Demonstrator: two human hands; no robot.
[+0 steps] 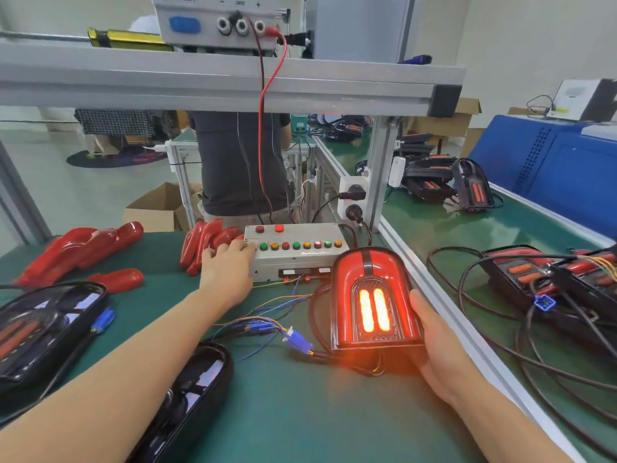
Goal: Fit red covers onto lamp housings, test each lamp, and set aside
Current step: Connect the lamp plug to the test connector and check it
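A lamp with a red cover (372, 295) stands tilted on the green mat, its two inner bars lit orange. My right hand (434, 349) grips its right side and base. My left hand (227, 262) rests on the left end of the grey test box (297, 252), fingers on its row of coloured buttons. A blue connector (298, 340) joins the lamp's cable to the box's thin wires. Loose red covers lie at the far left (83, 248) and beside the box (203, 243). Uncovered black housings lie at the near left (43, 332) and under my left forearm (197, 382).
A pile of lamps with cables (547, 282) sits right of the aluminium rail (434, 282). More lamps (470, 185) lie farther back. A person in a dark shirt (237, 162) stands behind the bench. An aluminium beam (233, 85) carries a power supply (217, 21) overhead.
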